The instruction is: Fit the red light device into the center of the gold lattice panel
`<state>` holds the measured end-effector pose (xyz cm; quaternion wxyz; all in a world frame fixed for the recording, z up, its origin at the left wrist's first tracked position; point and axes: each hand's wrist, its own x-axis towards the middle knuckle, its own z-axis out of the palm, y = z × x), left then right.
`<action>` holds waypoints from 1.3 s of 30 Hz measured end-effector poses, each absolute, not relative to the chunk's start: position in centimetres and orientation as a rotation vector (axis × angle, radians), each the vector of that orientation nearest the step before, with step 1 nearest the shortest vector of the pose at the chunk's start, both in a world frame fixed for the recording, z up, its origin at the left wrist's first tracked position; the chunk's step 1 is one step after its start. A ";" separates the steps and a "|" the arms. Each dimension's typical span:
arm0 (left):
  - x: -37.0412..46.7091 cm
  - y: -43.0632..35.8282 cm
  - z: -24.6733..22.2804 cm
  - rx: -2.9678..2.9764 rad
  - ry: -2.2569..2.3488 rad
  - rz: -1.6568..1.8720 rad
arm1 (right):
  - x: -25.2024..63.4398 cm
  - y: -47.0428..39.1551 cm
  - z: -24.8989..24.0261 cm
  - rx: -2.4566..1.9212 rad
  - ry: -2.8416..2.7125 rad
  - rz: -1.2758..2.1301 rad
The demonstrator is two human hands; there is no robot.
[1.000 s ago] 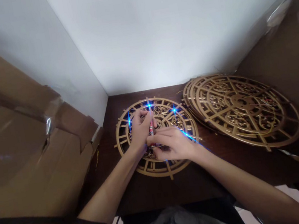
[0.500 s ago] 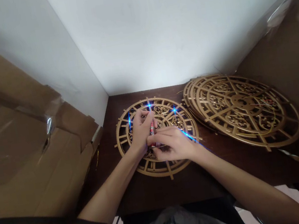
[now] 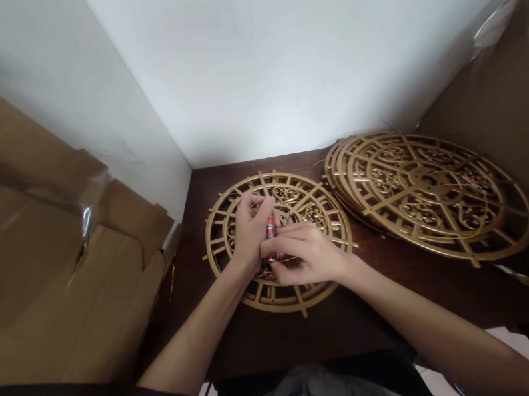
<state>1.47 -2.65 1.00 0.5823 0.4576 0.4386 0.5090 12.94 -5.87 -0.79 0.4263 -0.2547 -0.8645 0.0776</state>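
Observation:
A round gold openwork disc [image 3: 301, 304], with bars around its rim and scrollwork inside, lies flat on the dark table. Over its middle, both my hands grip red-and-silver batteries [image 3: 270, 225] lined up end to end. My left hand [image 3: 250, 227] is closed around their upper part, fingertips pinched at the far end. The thumb and fingers of my right hand [image 3: 307, 252] close on the lower end. A thin yellowish wire [image 3: 291, 259] shows beside the right fingers. My fingers hide the battery ends and any wire contact there.
Several similar gold discs [image 3: 471, 251] are stacked on the right, with thin yellow wire on top. A brush-like tool [image 3: 518, 275] lies beside the stack. Cardboard [image 3: 52, 260] stands at the left, a black cable [image 3: 88, 391] crosses in front of it, and a white wall [image 3: 271, 55] rises behind.
The blue lights glowing at several points around the disc's rim have gone out. My hands have barely shifted and still hold the batteries.

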 end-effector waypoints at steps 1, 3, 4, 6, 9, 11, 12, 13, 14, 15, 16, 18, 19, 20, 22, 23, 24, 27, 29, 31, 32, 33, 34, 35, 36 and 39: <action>1.5 -2.7 1.1 1.069 1.028 1.187 | 13.0 -5.9 -0.8 -0.638 -2.161 0.194; 1.5 -2.7 1.2 1.071 1.029 1.184 | 13.0 -5.9 -0.7 -0.640 -2.162 0.194; 1.5 -2.7 1.2 1.071 1.027 1.182 | 13.0 -5.8 -0.7 -0.640 -2.162 0.194; 1.5 -2.8 1.3 1.071 1.024 1.181 | 12.9 -5.8 -0.7 -0.638 -2.161 0.195; 1.5 -2.8 1.4 1.069 1.031 1.176 | 12.9 -5.8 -0.7 -0.637 -2.160 0.194; 1.5 -2.8 1.4 1.066 1.038 1.176 | 12.9 -5.9 -0.7 -0.641 -2.161 0.190; 1.5 -2.8 1.4 1.066 1.036 1.176 | 12.9 -5.9 -0.7 -0.644 -2.164 0.189; 1.5 -2.8 1.4 1.065 1.033 1.176 | 12.9 -5.9 -0.7 -0.646 -2.167 0.187; 1.5 -2.8 1.4 1.065 1.027 1.177 | 12.9 -5.9 -0.7 -0.646 -2.169 0.185; 1.5 -2.8 1.4 1.063 1.022 1.177 | 12.9 -5.9 -0.7 -0.645 -2.172 0.184; 1.5 -2.8 1.4 1.061 1.019 1.175 | 12.9 -5.9 -0.8 -0.644 -2.174 0.184; 1.5 -2.8 1.4 1.052 1.017 1.172 | 12.9 -5.9 -0.8 -0.642 -2.174 0.187; 1.5 -2.8 1.4 1.048 1.016 1.172 | 12.9 -5.9 -0.7 -0.641 -2.173 0.191; 1.5 -2.8 1.3 1.046 1.016 1.172 | 12.9 -5.9 -0.7 -0.641 -2.173 0.198; 1.5 -2.8 1.3 1.046 1.018 1.178 | 12.9 -5.9 -0.7 -0.638 -2.173 0.213; 1.5 -2.8 1.3 1.047 1.020 1.181 | 12.9 -5.9 -0.6 -0.633 -2.172 0.220; 1.5 -2.7 1.3 1.049 1.024 1.181 | 12.9 -5.9 -0.6 -0.626 -2.169 0.224; 1.5 -2.7 1.3 1.047 1.036 1.181 | 12.9 -6.0 -0.5 -0.608 -2.165 0.220; 1.5 -2.7 1.4 1.044 1.043 1.183 | 12.9 -6.0 -0.5 -0.609 -2.173 0.210; 1.5 -2.7 1.5 1.040 1.050 1.182 | 12.9 -6.0 -0.5 -0.616 -2.183 0.206; 1.5 -2.8 1.5 1.037 1.053 1.180 | 12.9 -5.9 -0.5 -0.620 -2.185 0.206; 1.5 -2.8 1.5 1.034 1.056 1.177 | 12.9 -5.9 -0.5 -0.623 -2.187 0.208; 1.5 -2.8 1.5 1.033 1.058 1.174 | 12.9 -5.9 -0.5 -0.624 -2.185 0.213; 1.5 -2.8 1.5 1.032 1.058 1.171 | 12.9 -5.9 -0.5 -0.624 -2.183 0.218; 1.5 -2.8 1.5 1.030 1.058 1.169 | 12.9 -5.9 -0.5 -0.624 -2.180 0.224; 1.5 -2.8 1.6 1.004 1.047 1.171 | 12.9 -5.9 -0.5 -0.621 -2.174 0.245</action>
